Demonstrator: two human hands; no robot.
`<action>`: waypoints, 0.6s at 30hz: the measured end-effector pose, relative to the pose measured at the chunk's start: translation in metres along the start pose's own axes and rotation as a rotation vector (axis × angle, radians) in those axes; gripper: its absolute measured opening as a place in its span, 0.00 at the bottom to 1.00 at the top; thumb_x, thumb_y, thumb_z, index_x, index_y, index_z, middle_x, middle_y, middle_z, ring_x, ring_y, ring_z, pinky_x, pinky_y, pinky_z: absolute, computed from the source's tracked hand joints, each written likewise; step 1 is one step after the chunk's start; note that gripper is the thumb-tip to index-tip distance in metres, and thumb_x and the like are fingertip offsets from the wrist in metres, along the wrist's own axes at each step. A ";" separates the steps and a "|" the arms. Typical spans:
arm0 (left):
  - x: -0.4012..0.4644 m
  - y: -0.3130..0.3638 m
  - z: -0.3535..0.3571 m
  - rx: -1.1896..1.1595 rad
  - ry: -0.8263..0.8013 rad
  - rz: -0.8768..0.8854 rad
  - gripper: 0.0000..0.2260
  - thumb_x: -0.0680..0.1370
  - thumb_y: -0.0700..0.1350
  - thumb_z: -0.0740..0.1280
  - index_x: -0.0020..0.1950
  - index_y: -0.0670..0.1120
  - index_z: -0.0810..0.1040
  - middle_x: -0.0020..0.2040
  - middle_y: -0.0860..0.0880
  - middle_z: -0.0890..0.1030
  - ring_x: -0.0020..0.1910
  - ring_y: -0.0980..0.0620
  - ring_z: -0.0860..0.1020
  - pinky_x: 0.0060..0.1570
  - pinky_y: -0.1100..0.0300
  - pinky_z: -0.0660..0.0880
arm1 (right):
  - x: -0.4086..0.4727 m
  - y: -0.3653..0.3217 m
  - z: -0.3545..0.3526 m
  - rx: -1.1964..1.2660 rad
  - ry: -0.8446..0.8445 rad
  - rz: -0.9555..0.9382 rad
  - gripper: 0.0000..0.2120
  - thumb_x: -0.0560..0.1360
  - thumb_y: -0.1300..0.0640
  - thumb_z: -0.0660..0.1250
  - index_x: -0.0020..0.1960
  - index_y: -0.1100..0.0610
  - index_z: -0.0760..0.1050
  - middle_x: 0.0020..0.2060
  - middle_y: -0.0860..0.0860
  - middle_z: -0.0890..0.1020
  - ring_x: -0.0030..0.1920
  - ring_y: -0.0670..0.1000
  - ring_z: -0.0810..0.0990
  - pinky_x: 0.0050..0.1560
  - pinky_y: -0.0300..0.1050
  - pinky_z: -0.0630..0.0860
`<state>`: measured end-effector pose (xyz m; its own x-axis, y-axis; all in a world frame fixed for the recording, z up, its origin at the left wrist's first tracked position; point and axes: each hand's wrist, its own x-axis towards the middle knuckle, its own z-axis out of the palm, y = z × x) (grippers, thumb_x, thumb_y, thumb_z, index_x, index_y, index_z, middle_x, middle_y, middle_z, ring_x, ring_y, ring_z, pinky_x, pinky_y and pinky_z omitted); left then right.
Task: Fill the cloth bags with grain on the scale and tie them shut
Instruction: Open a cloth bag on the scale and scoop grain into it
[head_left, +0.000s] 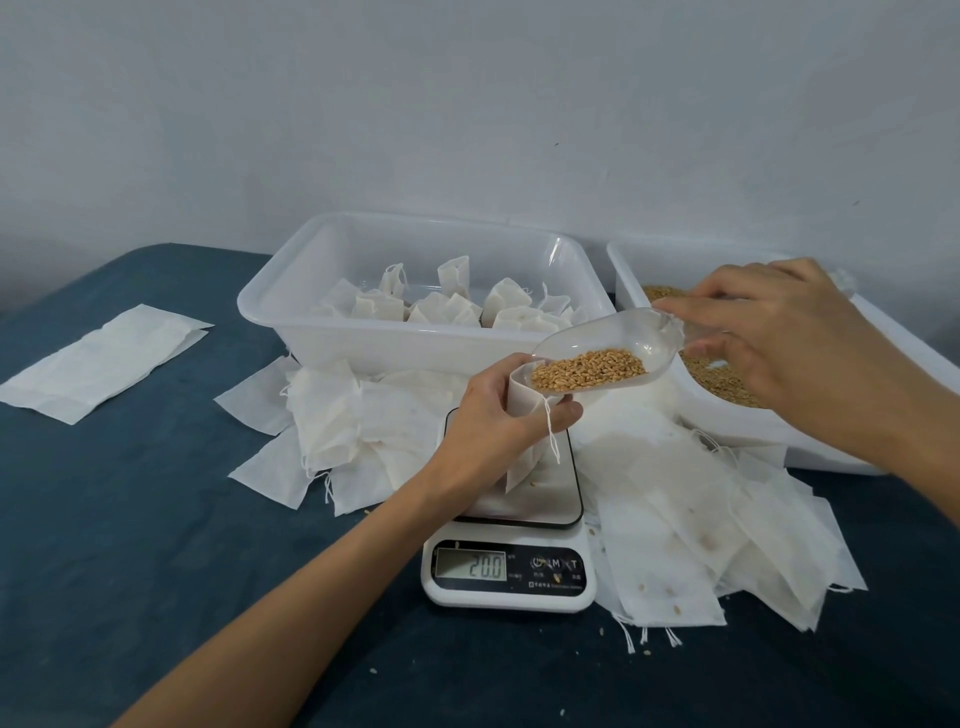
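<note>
My left hand (491, 415) grips a white cloth bag (524, 447) that stands on the plate of the white scale (519, 512); the display reads 20.0. My right hand (779, 343) holds the handle of a clear plastic scoop (613, 348). Golden grain (589, 370) fills the scoop's front, and its tip sits in the bag's open mouth. A drawstring hangs from the bag's rim over my left fingers.
A clear tub (291, 312) behind the scale holds several tied bags. A white tub of grain (737, 415) stands at the right. Flat empty bags (685, 530) lie heaped around the scale, and others (104, 358) lie at the left on the dark blue table.
</note>
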<state>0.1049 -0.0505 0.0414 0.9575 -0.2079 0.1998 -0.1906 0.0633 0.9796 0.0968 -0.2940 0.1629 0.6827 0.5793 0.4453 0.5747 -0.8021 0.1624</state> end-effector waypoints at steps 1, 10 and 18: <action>0.000 0.000 0.000 -0.003 0.001 -0.001 0.12 0.75 0.46 0.77 0.57 0.52 0.82 0.47 0.52 0.86 0.45 0.54 0.82 0.49 0.58 0.75 | 0.000 0.000 0.000 -0.007 0.004 -0.005 0.19 0.73 0.69 0.72 0.62 0.60 0.82 0.48 0.55 0.82 0.46 0.61 0.81 0.56 0.59 0.68; 0.000 0.000 0.000 -0.003 0.003 -0.002 0.12 0.74 0.47 0.77 0.57 0.51 0.82 0.48 0.49 0.86 0.46 0.53 0.81 0.50 0.55 0.76 | 0.002 0.002 0.000 -0.070 0.059 -0.046 0.21 0.70 0.71 0.75 0.61 0.59 0.82 0.47 0.55 0.83 0.44 0.61 0.80 0.54 0.60 0.69; 0.000 0.000 -0.001 0.006 -0.001 0.007 0.11 0.76 0.45 0.77 0.57 0.50 0.82 0.47 0.51 0.86 0.44 0.55 0.81 0.45 0.63 0.75 | 0.001 0.001 0.001 -0.070 0.069 -0.040 0.19 0.71 0.70 0.75 0.61 0.59 0.83 0.47 0.55 0.83 0.44 0.61 0.80 0.54 0.61 0.70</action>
<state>0.1051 -0.0497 0.0413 0.9559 -0.2089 0.2065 -0.1985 0.0589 0.9783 0.0984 -0.2935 0.1630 0.6255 0.6017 0.4967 0.5662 -0.7880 0.2417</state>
